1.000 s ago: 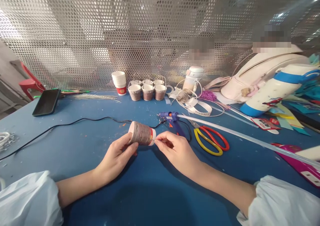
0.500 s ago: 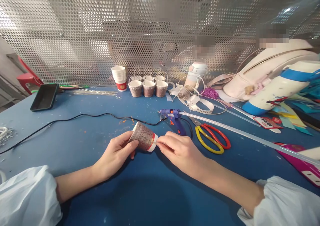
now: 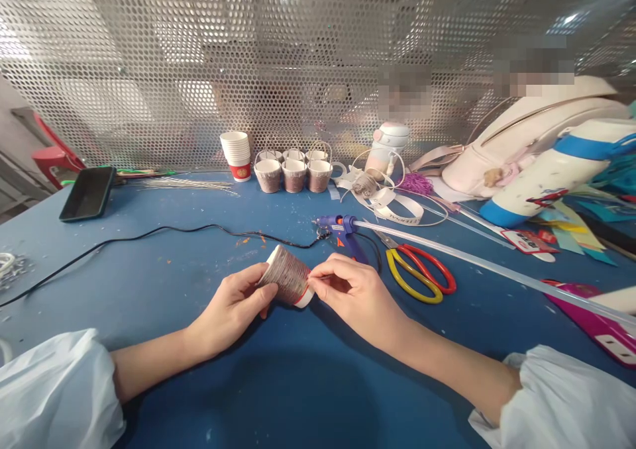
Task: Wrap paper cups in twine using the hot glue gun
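A paper cup [image 3: 288, 277], wound with grey-brown twine over most of its side, lies tilted in my left hand [image 3: 238, 300]. The thumb is in front, the fingers are behind, and the cup's base points right. Near that base a red band and a white edge stay uncovered. My right hand [image 3: 350, 290] is closed in a pinch at the edge of the winding, touching the cup. The twine's end seems to be between those fingertips, mostly hidden by them. Behind the right hand lies a blue glue gun [image 3: 345, 230] with a long clear glue stick [image 3: 447, 253].
Scissors [image 3: 417, 273] with red and yellow handles lie right of the glue gun. Several twine-covered cups with handles [image 3: 293, 174] and a paper cup stack [image 3: 235, 154] stand at the back. A black cord [image 3: 163, 229] crosses the left. A phone [image 3: 88, 194], bottle [image 3: 546, 174] and bag [image 3: 521, 138] lie around.
My right fingertips have shifted from the middle of the cup's base up to its upper side, against the winding's edge. The cup has turned slightly in my left hand.
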A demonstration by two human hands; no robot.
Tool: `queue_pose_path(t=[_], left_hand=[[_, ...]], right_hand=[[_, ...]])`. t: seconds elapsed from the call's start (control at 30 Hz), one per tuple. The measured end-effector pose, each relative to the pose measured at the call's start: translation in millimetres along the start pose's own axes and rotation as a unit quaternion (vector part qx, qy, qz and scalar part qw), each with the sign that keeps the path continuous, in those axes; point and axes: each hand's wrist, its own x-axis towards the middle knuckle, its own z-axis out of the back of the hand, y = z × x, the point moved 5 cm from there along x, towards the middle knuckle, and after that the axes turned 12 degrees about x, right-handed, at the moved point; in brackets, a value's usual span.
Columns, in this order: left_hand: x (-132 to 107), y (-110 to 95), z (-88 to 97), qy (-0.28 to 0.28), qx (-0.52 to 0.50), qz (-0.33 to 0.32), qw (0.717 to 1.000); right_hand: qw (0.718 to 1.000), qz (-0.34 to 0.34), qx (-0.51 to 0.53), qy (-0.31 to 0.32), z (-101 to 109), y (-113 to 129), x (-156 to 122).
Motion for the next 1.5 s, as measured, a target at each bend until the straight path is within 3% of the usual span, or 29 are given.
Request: queue_pose_path(t=[0.23, 1.5], left_hand=[[-0.9, -4.0, 0.9, -0.005, -0.005, -0.014, 1.000], [-2.1, -6.7, 6.5, -0.002, 0.005, -0.044, 0.999]], right_hand=[[0.999, -0.044, 0.032, -0.004, 0.3, -2.0, 1.1], [0.998, -0.055, 0.028, -0.015, 3.6, -5.9, 3.5]])
